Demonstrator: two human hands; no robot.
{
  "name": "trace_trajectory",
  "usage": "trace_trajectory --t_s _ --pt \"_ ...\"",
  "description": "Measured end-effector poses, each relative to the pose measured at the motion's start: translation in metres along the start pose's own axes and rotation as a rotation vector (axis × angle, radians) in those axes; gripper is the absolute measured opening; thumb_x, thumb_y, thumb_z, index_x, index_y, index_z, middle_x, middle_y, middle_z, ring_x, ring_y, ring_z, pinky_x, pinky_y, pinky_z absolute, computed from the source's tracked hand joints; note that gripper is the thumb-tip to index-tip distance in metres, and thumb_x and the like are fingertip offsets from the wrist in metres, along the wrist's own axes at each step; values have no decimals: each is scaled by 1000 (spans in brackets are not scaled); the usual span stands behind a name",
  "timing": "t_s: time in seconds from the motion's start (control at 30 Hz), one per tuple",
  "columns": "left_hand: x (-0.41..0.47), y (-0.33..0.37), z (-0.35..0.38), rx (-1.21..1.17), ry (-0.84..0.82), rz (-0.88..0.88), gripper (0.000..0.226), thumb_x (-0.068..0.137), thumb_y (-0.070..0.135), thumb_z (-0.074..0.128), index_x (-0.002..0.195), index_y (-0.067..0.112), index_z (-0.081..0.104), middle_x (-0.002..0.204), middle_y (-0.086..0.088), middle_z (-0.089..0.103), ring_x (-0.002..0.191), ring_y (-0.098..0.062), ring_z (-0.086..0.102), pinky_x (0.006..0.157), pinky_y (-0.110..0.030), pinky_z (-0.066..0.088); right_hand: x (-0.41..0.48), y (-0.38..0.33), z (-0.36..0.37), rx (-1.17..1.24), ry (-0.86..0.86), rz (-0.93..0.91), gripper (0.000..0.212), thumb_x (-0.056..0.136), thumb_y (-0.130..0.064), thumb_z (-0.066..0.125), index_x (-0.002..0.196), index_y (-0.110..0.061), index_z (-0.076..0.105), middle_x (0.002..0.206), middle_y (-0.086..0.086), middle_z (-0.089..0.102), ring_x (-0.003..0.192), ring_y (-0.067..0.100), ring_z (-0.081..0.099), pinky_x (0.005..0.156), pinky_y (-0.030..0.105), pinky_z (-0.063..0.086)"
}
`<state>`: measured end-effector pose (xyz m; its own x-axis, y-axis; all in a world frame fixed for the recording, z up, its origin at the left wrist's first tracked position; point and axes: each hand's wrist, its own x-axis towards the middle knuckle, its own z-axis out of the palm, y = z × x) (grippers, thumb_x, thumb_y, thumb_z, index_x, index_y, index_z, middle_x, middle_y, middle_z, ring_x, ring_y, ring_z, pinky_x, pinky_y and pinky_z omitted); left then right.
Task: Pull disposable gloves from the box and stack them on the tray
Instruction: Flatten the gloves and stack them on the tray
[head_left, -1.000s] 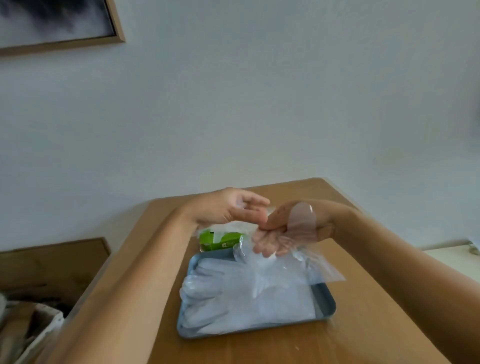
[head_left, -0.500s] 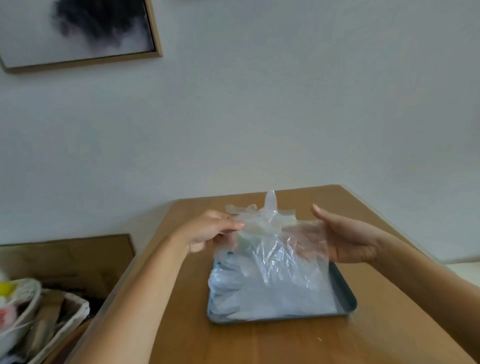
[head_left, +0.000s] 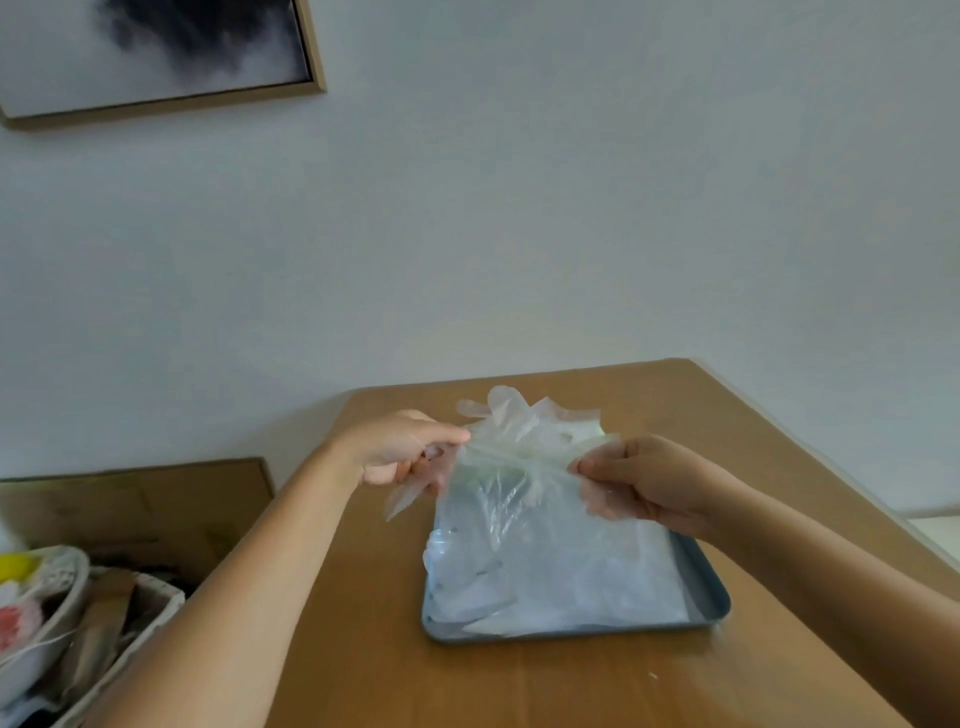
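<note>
My left hand (head_left: 400, 452) pinches left edge of clear glove (head_left: 519, 467), my right hand (head_left: 639, 478) pinches right edge. Film stretched between them, glove fingers pointing up toward wall. Lower part hangs over pile of gloves (head_left: 545, 582) lying in grey tray (head_left: 711, 587). Tray sits on wooden table (head_left: 363, 649). Basket (head_left: 62, 613) at far left.

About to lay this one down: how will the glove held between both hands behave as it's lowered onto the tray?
Probably floppy: the glove sags and wrinkles between the left hand and right hand. Likely light, so it may drift or fold when released. The film looks slick and could slide on the pile in the tray.
</note>
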<state>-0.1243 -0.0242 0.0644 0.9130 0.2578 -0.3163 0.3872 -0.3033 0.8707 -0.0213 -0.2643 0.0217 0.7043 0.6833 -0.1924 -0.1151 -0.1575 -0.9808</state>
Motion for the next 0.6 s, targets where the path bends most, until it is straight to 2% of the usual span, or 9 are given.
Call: trace_trajectory --t_s 0.1,0.23,0.33,0.4,0.43,0.5,0.6 --pt "18 -5 12 141 -3 2 24 97 19 55 76 7 54 44 2 45 39 -8 40 45 -22 45 1 11 -9 -355 102 -69 20 93 -10 60 78 2 66 60 7 67 49 14 63 49 22 51" --pt "43 -25 26 287 -42 -32 25 94 21 61 73 10 52 49 1 45 39 -9 41 48 -24 44 5 27 -20 -776 119 -56 23 92 -11 53 77 1 66 67 6 72 51 10 61 49 19 49" --pt "50 -34 33 560 -29 -40 19 87 30 69 75 18 62 54 5 55 42 -8 47 52 -23 43 11 37 -26 -1065 117 4 21 86 -17 55 67 -10 61 70 6 71 56 12 55 62 29 51" --pt "54 -39 33 702 -7 -53 16 82 30 74 74 20 65 61 7 60 51 -8 50 55 -20 39 13 43 -28 -1194 141 1 27 83 -21 56 58 -15 49 64 7 58 58 18 45 53 30 40" --pt "55 -41 32 744 16 -61 17 81 27 76 75 18 63 67 3 60 57 -13 50 55 -21 36 14 45 -27 -1220 154 -7 30 82 -22 56 56 -16 42 62 5 49 58 19 41 49 29 32" --pt "58 -44 32 800 124 -65 15 80 18 75 83 15 61 82 -4 56 71 -19 50 63 -24 39 17 48 -29 -1243 171 -18 34 81 -22 55 54 -16 35 58 2 39 57 20 37 45 28 24" --pt "48 -38 45 843 494 92 19 87 17 66 105 16 60 106 -1 58 95 -19 58 83 -29 46 18 50 -29 -1237 164 -27 36 81 -21 56 54 -16 33 59 2 39 58 20 36 47 28 24"
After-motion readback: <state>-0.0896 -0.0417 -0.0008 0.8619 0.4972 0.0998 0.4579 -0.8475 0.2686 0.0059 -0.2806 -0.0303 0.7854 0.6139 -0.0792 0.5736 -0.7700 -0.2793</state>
